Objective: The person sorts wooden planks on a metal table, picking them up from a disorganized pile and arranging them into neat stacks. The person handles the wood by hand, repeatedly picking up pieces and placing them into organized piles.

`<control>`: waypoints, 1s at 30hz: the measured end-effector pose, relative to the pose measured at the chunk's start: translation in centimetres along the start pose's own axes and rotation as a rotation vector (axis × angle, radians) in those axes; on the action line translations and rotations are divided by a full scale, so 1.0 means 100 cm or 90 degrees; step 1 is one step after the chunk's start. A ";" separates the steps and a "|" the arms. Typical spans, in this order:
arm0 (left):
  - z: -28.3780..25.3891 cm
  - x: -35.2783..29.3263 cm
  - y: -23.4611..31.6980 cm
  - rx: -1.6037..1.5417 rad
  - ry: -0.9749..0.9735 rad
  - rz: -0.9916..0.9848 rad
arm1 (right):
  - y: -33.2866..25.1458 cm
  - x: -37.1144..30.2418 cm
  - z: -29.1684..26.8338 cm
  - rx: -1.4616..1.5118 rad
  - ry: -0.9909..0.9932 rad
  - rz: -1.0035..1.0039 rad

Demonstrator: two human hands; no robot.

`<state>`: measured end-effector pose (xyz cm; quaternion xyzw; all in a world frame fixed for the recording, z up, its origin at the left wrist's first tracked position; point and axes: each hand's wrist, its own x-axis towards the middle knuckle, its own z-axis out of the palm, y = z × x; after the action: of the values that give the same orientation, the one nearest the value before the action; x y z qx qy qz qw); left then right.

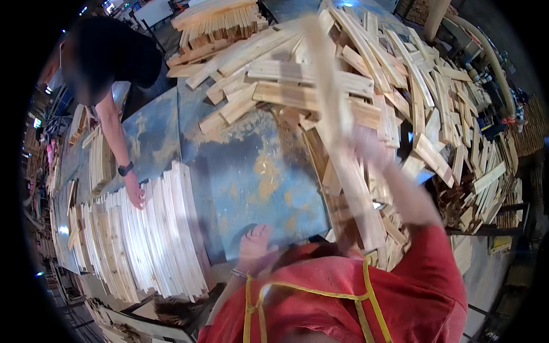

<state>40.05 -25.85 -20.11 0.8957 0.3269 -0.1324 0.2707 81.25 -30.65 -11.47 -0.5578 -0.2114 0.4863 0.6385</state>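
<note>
My right hand (369,147), smeared by motion, grips a long pale wooden board (355,191) partway along its length. The board stands at a slant over the right side of the table, its far end blurred above the pile. My left hand (255,248) rests near the table's front edge with its fingers apart and nothing in it. To its left, a row of pale boards (171,228) stands packed side by side. A co-worker's hand (135,191), with a dark watch at the wrist, touches the top of that row.
Loose boards (286,74) lie in a jumbled heap across the back and right of the blue-grey table (229,171). A neat board stack (220,26) stands at the far side. The co-worker in a dark shirt (120,54) leans in from the far left. A ridged hose (494,63) hangs at right.
</note>
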 end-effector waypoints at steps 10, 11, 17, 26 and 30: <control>0.048 -0.032 -0.036 -0.035 -0.022 0.011 | 0.118 -0.036 -0.067 -1.052 0.242 -0.202; 0.044 -0.029 -0.034 -0.025 -0.004 0.023 | 0.132 -0.069 -0.042 -1.118 0.233 -0.160; 0.027 -0.005 -0.018 -0.044 0.117 0.123 | 0.104 -0.073 0.006 -0.719 0.218 -0.156; 0.007 0.080 0.006 -1.170 -0.007 -0.051 | 0.094 0.048 0.031 -0.553 -0.018 -0.154; 0.008 0.089 -0.002 -1.294 0.038 -0.143 | 0.023 0.131 -0.104 -1.366 0.279 -0.275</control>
<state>46.59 -21.61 -24.58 0.2096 0.3736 0.2054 0.8799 94.52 -24.89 -20.14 -0.8455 -0.4969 -0.1784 -0.0796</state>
